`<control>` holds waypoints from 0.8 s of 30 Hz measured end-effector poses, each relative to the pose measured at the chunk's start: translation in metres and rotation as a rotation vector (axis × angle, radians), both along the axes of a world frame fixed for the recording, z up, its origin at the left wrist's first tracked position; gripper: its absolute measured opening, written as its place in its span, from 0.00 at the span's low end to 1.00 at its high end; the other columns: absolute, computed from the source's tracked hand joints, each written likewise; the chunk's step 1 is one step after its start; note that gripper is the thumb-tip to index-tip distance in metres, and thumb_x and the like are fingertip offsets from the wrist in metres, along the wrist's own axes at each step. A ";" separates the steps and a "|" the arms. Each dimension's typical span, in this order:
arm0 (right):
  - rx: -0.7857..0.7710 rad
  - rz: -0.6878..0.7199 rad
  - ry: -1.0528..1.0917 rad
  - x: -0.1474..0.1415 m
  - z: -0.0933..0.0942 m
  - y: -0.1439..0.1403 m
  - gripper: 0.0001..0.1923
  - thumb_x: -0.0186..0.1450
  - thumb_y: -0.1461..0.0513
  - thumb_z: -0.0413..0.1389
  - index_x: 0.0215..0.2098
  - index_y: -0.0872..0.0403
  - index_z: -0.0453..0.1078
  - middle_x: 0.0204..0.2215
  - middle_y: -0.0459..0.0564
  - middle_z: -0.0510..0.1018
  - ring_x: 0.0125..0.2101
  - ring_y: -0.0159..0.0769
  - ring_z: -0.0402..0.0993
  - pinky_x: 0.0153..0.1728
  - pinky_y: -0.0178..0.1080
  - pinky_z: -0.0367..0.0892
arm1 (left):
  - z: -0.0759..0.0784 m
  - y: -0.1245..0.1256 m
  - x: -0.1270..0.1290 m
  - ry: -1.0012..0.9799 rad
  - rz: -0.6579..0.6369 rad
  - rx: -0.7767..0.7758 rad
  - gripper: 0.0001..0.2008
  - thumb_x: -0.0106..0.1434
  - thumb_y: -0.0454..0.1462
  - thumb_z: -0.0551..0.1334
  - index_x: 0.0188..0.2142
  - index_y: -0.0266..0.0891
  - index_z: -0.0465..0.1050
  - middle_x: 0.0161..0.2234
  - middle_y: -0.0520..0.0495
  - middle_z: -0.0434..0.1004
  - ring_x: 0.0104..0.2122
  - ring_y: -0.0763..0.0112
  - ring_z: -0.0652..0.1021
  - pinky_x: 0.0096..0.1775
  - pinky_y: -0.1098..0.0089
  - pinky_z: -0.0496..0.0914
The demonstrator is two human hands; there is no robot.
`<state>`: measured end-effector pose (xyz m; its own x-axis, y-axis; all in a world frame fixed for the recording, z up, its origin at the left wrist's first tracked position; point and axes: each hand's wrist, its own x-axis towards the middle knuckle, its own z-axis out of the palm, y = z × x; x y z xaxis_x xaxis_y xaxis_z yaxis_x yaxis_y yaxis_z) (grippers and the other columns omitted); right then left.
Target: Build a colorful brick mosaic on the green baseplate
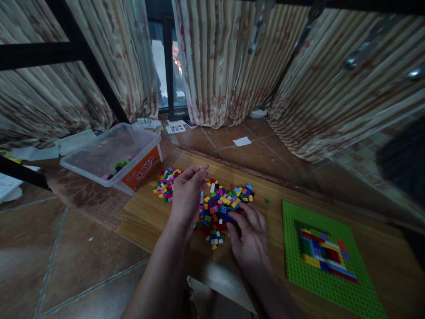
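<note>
Two bare hands over a heap of small toy bricks (221, 206) on a low wooden surface (146, 212).

L hand (187, 195): raised just above the heap's left part, back of hand to the camera, fingers curled loosely w/ tips near thumb. Grip half-closed; can't tell if a brick is pinched inside, palm side hidden. Bricks lie directly under and to the right of this grip; a smaller flat patch of bricks (166, 182) sits just left of it, beyond the knuckles.

R hand (250, 239): palm down, fingertips pressed into the near-right edge of the heap, touching blue and red pieces. Fingers bent, digging in; whether the grip is clenched on a piece can't be told, tips are buried among bricks. Bulk of the heap lies ahead-left of this grip, between both hands.

Right of the R grip, near but apart: green baseplate (299, 221) flat on the surface, w/ a partly built multicolour block patch (323, 254) in its middle. One stray green brick (267, 202) sits btw heap and baseplate.

Far left of the L grip, well apart, on the floor: clear plastic bin (99, 155) w/ orange label, a few pieces inside. Striped curtains (219, 62) behind; scattered papers (175, 128) on the tile floor.
</note>
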<state>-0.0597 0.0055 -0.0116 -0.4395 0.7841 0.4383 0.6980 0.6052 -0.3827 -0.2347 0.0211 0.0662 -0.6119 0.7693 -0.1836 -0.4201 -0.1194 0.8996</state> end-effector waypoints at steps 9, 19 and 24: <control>-0.003 0.026 0.031 -0.005 -0.003 0.001 0.12 0.62 0.66 0.54 0.42 0.52 0.74 0.56 0.56 0.67 0.58 0.52 0.57 0.54 0.59 0.63 | -0.003 0.002 -0.001 0.010 0.001 0.013 0.11 0.48 0.38 0.68 0.32 0.36 0.78 0.27 0.52 0.74 0.21 0.82 0.67 0.26 0.76 0.61; -0.020 0.055 0.023 -0.008 0.000 0.002 0.08 0.64 0.66 0.54 0.41 0.54 0.73 0.56 0.58 0.68 0.57 0.51 0.58 0.55 0.57 0.63 | -0.002 0.002 0.000 0.011 -0.006 0.008 0.10 0.49 0.37 0.67 0.32 0.35 0.79 0.26 0.51 0.74 0.21 0.82 0.67 0.27 0.77 0.61; -0.015 0.065 0.022 -0.008 0.001 0.002 0.08 0.65 0.65 0.53 0.40 0.54 0.73 0.55 0.58 0.69 0.58 0.51 0.58 0.56 0.57 0.63 | -0.002 0.002 0.001 0.025 -0.020 0.003 0.10 0.49 0.37 0.67 0.32 0.36 0.79 0.26 0.51 0.75 0.21 0.81 0.67 0.27 0.76 0.61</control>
<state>-0.0679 0.0076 -0.0110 -0.4800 0.7609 0.4366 0.6490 0.6428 -0.4068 -0.2339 0.0228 0.0646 -0.6011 0.7817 -0.1662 -0.4000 -0.1142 0.9094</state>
